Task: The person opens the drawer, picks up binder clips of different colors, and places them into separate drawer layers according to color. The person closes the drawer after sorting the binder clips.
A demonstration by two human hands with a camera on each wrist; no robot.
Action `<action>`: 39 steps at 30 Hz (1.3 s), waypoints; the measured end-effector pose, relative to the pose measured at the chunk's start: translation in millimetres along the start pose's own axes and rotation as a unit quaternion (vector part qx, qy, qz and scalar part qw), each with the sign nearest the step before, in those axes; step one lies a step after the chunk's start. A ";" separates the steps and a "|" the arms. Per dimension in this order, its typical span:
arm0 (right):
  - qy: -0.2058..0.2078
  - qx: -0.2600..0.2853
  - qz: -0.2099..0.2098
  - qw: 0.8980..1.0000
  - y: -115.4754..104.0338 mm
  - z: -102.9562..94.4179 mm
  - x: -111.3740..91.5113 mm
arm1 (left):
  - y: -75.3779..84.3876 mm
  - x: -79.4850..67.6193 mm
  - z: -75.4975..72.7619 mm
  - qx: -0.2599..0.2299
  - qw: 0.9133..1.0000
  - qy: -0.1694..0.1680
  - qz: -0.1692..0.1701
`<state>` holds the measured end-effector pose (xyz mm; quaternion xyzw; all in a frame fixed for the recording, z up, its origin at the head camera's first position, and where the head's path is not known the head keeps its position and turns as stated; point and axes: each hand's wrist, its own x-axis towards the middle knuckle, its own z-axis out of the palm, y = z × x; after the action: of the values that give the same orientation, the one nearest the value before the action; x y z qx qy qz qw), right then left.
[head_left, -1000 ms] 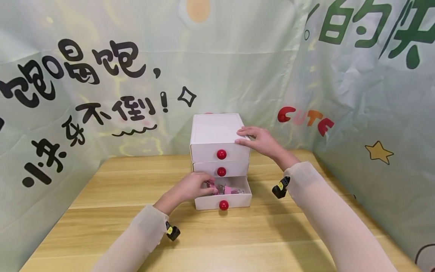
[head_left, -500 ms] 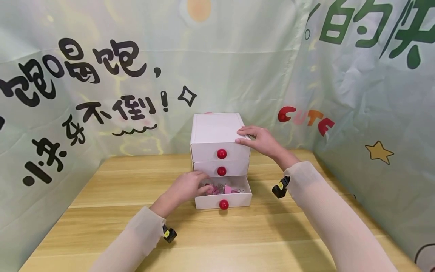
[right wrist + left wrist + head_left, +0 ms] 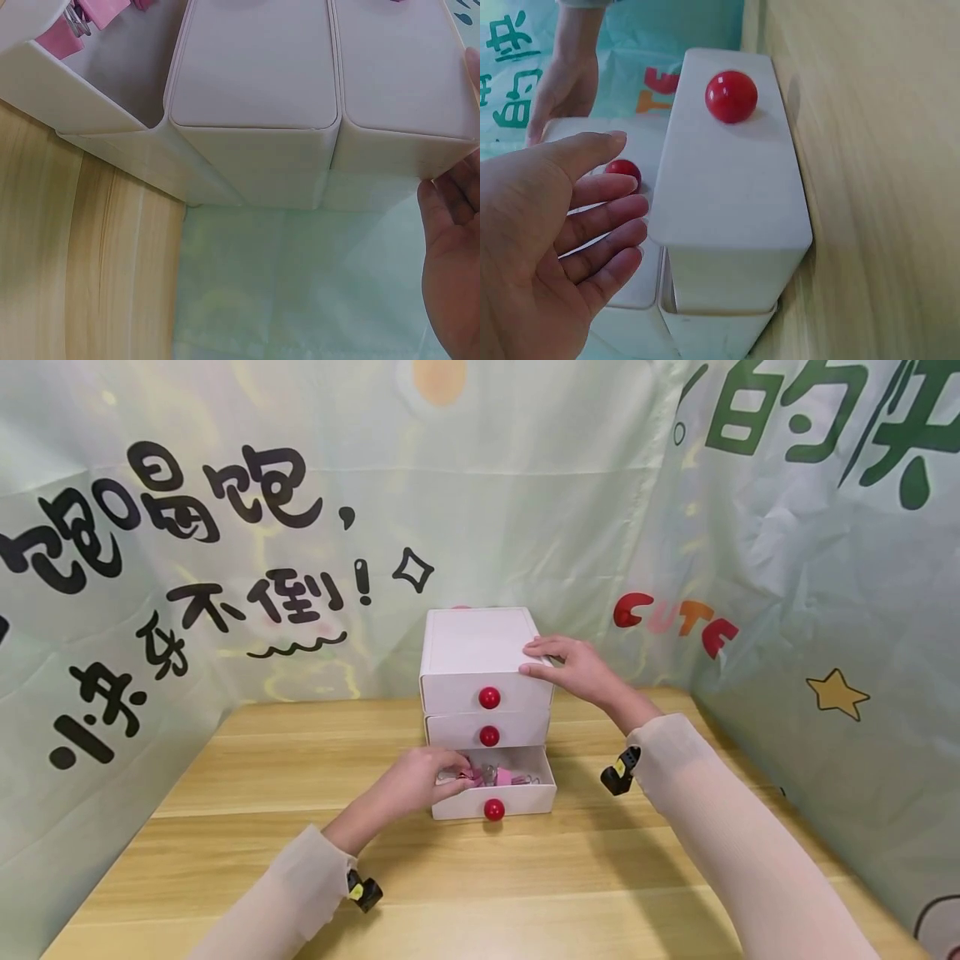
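A white drawer box (image 3: pixel 476 639) with red round knobs stands on the table. Its bottom drawer (image 3: pixel 459 808) is pulled out and has pink binder clips (image 3: pixel 504 777) inside, some with metal wire handles showing in the right wrist view. My left hand (image 3: pixel 405 782) reaches over the drawer's left side, fingertips by the clips. In the left wrist view the fingers of the left hand (image 3: pixel 525 225) are loosely bent, with nothing visible between them. My right hand (image 3: pixel 583 672) rests on the top right edge of the box; the right wrist view shows its fingers against the side.
The upper two drawers are closed, with red knobs (image 3: pixel 489 697) in front. Light wood tabletop (image 3: pixel 300 760) spreads around the box. A printed cloth backdrop (image 3: pixel 525 485) hangs behind and at the sides.
My left hand opened its fingers and drew back a little to the left, then lowered them again toward the clips. The right hand stays in place on the box.
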<state>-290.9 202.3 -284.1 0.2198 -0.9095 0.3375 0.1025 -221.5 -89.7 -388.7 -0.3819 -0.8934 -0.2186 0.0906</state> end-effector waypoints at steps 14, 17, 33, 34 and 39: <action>0.001 -0.001 -0.005 1.000 1.1 -0.4 1.2 | 20.7 -13.1 14.6 -0.190 0.977 -0.048 -0.079; 0.002 -0.001 -0.007 1.000 0.1 -0.3 0.7 | 22.2 -15.8 20.9 -0.236 0.965 -0.050 -0.100; -0.001 0.005 -0.005 1.000 1.1 0.1 0.5 | 34.1 -30.9 57.1 -0.602 0.756 -0.045 -0.253; -0.001 0.005 -0.005 1.000 0.8 0.0 0.3 | 34.3 -31.3 58.9 -0.617 0.742 -0.043 -0.258; -0.007 0.007 -0.001 1.000 -1.1 -1.8 -0.9 | 35.5 -32.8 65.8 -0.660 0.698 -0.044 -0.276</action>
<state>-289.5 203.0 -282.4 0.2240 -0.9076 0.3419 0.0955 -172.8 -58.8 -446.5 -0.0893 -0.5884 -0.7501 -0.2884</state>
